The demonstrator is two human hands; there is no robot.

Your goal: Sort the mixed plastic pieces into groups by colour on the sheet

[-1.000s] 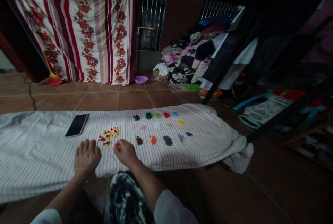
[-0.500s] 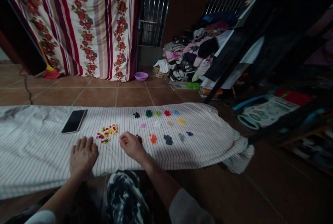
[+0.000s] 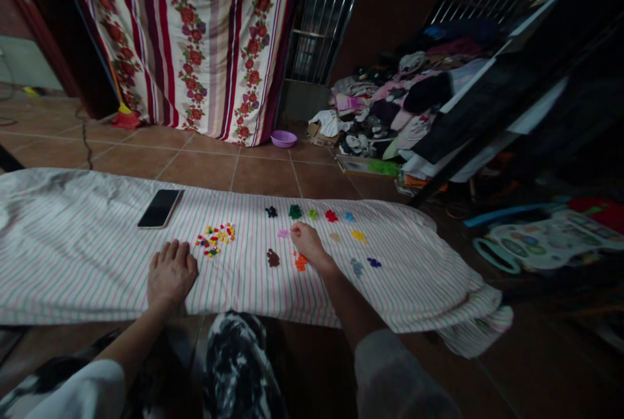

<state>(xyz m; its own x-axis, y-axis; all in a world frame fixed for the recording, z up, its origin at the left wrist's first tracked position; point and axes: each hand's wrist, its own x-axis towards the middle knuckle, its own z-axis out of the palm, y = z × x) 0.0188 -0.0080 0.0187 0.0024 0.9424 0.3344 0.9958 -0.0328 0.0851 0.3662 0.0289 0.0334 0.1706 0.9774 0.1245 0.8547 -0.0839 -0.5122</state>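
Note:
My right hand (image 3: 308,241) is closed in a pinch beside a small pile of pink pieces (image 3: 283,233). Whatever sits between its fingertips is too small to make out. Palm down on the striped cloth (image 3: 97,263), my left hand (image 3: 171,271) lies flat with its fingers stretched out. Just beyond it is a mixed heap of small coloured pieces (image 3: 214,239), mostly yellow and red. Single-colour piles surround my right hand, among them brown (image 3: 273,258), orange (image 3: 300,262), dark green (image 3: 295,212), red (image 3: 331,215) and yellow (image 3: 359,236). My hand and forearm cover the white and dark grey piles.
A black-screened phone (image 3: 160,208) lies on the cloth at the left. Beyond the table are a purple basin (image 3: 283,139), a floral curtain (image 3: 214,49) and a large heap of clothes (image 3: 390,104). A dark slanted post (image 3: 439,178) rises by the right end.
My right hand has moved right, from beside the mixed heap to the pink pile, uncovering the brown pile. My left hand stays flat on the cloth. The camera view has shifted and tilted.

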